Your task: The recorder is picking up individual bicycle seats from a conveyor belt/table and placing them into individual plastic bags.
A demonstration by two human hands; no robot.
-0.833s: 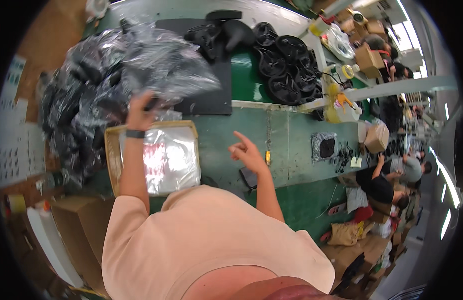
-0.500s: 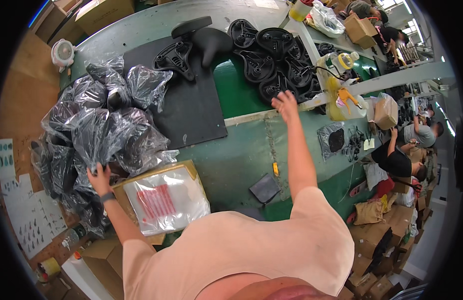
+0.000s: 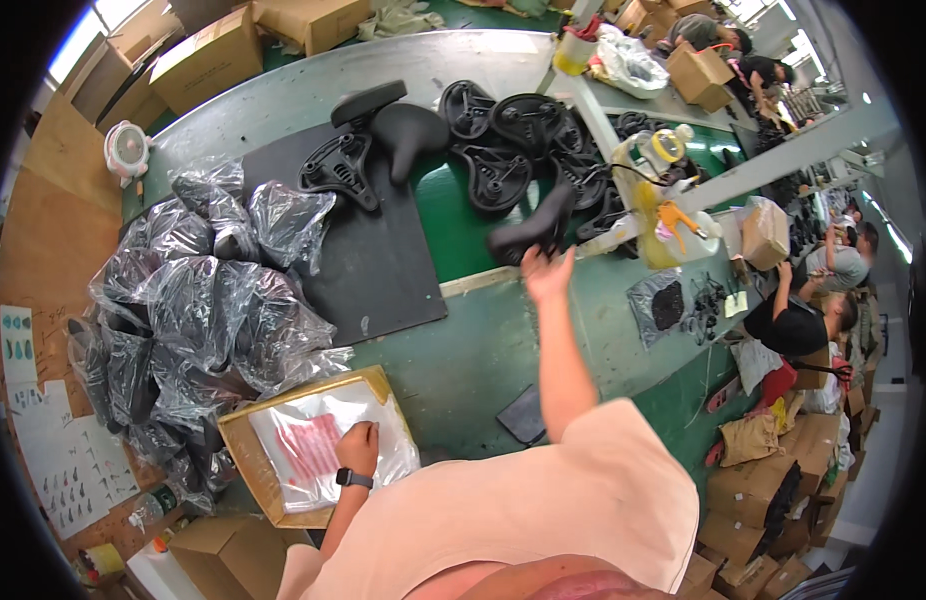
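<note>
My right hand (image 3: 549, 276) grips the near end of a black bicycle saddle (image 3: 535, 228), which is tilted up at the front of a group of saddles. The other black saddles (image 3: 493, 178) lie mostly with their undersides up on the green surface. Over an open cardboard box (image 3: 245, 455) of clear plastic bags (image 3: 301, 450), my left hand (image 3: 358, 447) is closed, its fingers curled against the top bag. Whether it pinches a bag I cannot make out. At the left, several saddles wrapped in clear plastic (image 3: 213, 300) are heaped up.
A black mat (image 3: 383, 270) holds a few unwrapped saddles (image 3: 335, 168). A metal post (image 3: 773, 178) crosses at right, beside a yellow-liquid spray bottle (image 3: 673, 230). A small fan (image 3: 127, 152) stands far left. A dark flat pad (image 3: 523, 415) lies nearby. Other people (image 3: 798, 320) work at right.
My left hand has left the wrapped saddles and moved right onto the plastic bags. My right hand, open and empty before, has taken hold of a saddle and tilted it up.
</note>
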